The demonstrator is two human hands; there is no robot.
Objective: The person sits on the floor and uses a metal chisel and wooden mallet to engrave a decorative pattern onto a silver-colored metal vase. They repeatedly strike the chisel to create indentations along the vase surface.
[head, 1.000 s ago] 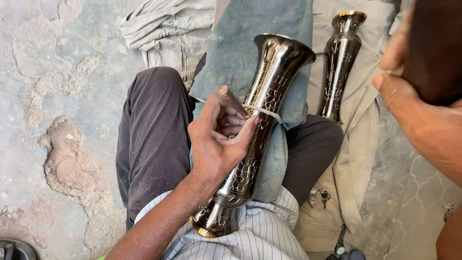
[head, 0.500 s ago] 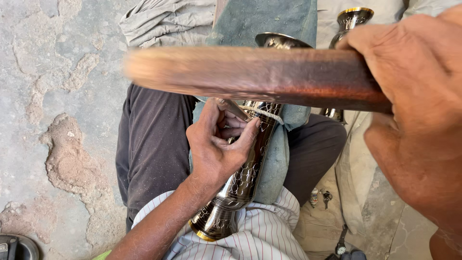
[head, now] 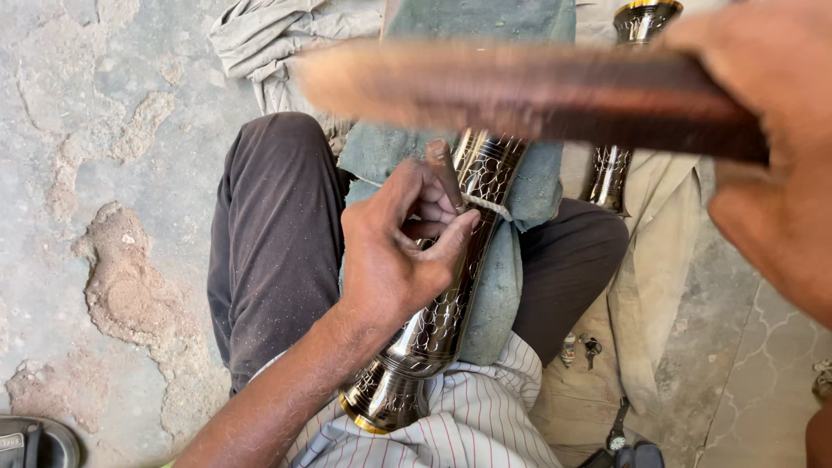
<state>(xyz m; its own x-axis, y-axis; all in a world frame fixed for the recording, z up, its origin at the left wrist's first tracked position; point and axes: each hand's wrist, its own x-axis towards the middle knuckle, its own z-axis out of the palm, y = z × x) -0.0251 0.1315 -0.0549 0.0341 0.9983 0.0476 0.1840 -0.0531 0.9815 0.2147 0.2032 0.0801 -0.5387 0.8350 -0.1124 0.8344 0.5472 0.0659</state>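
A tall engraved metal vase (head: 433,329) lies along my lap on a green cloth (head: 511,173), its base against my striped shirt. My left hand (head: 394,251) rests on the vase's middle, fingers pinched around a small tool whose tip touches the metal near a pale band. My right hand (head: 771,147) is close to the camera at the right, gripping a brown wooden stick (head: 520,91) that stretches blurred across the view above the vase's mouth.
A second engraved vase (head: 620,130) stands on beige cloth (head: 659,260) to the right. Keys (head: 581,351) lie by my right leg. Cracked concrete floor (head: 113,173) is at the left, a dark sandal (head: 35,442) at the bottom-left corner.
My right hand has swung the wooden stick in from the right, across the view over the vase's mouth. My left hand has stayed on the vase.
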